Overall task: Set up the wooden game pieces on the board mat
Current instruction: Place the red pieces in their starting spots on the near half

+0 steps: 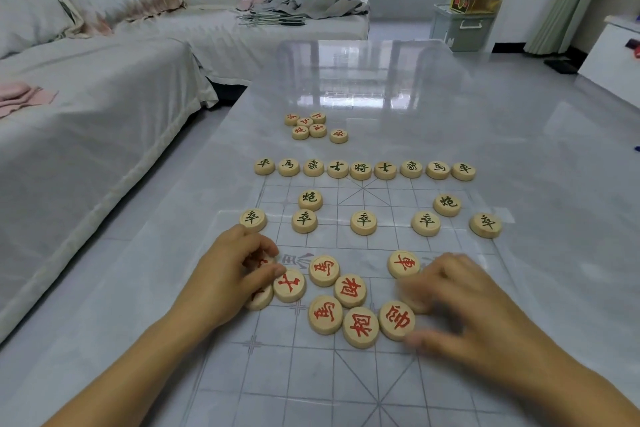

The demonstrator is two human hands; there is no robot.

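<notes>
A clear board mat (346, 388) with a printed grid lies on the glossy table. Round wooden pieces with green characters stand in rows on its far half, the back row (361, 170) along the far edge. Several red-character pieces (349, 298) lie bunched near the mat's middle. My left hand (235, 270) curls its fingers round a red piece (258, 262) at the left of the bunch, with another piece under the palm. My right hand (460, 302), blurred, rests with fingers bent over pieces at the right of the bunch, beside a red piece (403, 264).
A small cluster of red pieces (311, 126) sits on the table beyond the mat. A covered sofa (86, 107) runs along the left of the table. A storage box (462, 28) and a white cabinet (613, 62) stand at the far right.
</notes>
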